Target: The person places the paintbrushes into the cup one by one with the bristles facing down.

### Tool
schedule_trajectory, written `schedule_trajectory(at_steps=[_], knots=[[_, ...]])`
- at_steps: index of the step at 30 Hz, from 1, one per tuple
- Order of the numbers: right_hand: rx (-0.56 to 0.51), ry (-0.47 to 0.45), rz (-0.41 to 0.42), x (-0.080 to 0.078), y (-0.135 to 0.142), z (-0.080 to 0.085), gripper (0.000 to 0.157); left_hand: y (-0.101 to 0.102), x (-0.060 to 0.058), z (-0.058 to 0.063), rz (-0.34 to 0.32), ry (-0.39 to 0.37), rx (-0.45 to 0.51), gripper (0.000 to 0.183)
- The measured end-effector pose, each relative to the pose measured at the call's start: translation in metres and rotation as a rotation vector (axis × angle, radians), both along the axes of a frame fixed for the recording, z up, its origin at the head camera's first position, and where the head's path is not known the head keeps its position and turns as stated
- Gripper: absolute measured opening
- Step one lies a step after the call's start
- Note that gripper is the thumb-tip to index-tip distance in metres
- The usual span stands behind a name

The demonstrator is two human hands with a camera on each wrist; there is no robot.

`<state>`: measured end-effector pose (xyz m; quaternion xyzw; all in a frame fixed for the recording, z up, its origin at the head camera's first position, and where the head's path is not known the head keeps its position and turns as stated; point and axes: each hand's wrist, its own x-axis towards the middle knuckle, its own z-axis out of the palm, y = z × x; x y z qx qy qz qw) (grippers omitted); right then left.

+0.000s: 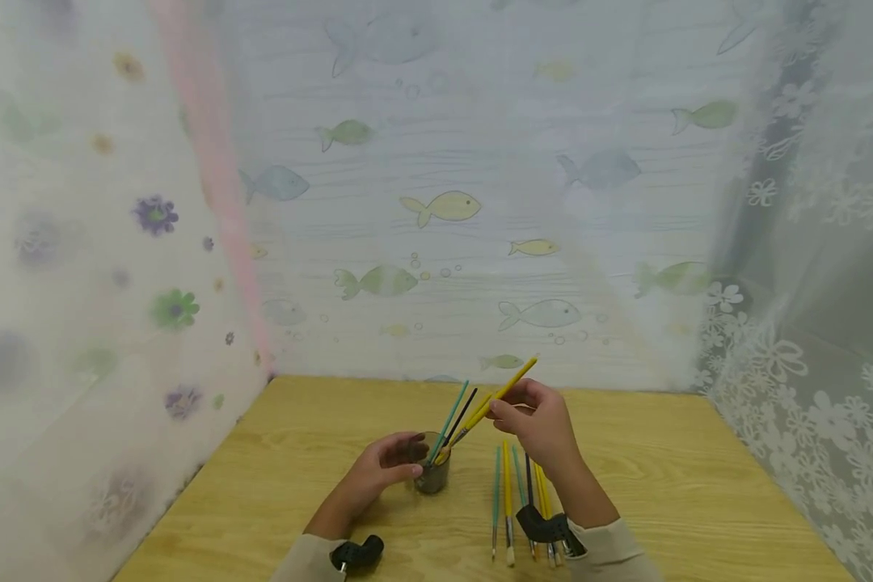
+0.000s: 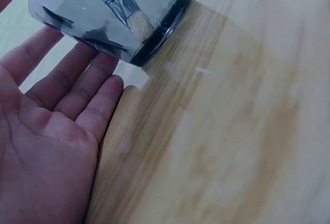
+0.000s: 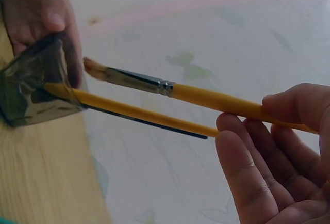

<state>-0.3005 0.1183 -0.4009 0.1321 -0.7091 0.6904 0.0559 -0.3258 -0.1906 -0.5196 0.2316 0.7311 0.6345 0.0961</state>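
Note:
My right hand (image 1: 549,432) pinches a yellow paintbrush (image 3: 216,101) by its handle between thumb and fingers. Its bristle end points down at the rim of a smoky clear glass (image 1: 432,483); the handle slants up to the right. My left hand (image 1: 374,477) holds the glass from the left, thumb in front and fingers behind. A teal brush (image 1: 451,420), a dark brush (image 1: 466,411) and another yellow brush (image 3: 149,113) lean in the glass. In the left wrist view, pale bristles (image 2: 141,25) show low inside the glass.
Several more paintbrushes (image 1: 508,485), teal, yellow and dark, lie on the wooden table (image 1: 247,485) to the right of the glass, bristles toward me. My right wrist partly covers them. A fish-patterned curtain (image 1: 444,121) hangs behind the table, with floral curtains at both sides.

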Motion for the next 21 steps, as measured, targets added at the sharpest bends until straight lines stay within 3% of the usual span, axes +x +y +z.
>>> schedule_trajectory(at_steps=[21], knots=[[0.171,0.032,0.030,0.002,-0.026,-0.021,0.021,0.000,0.002,0.003,0.005,-0.033,0.004,0.060]])
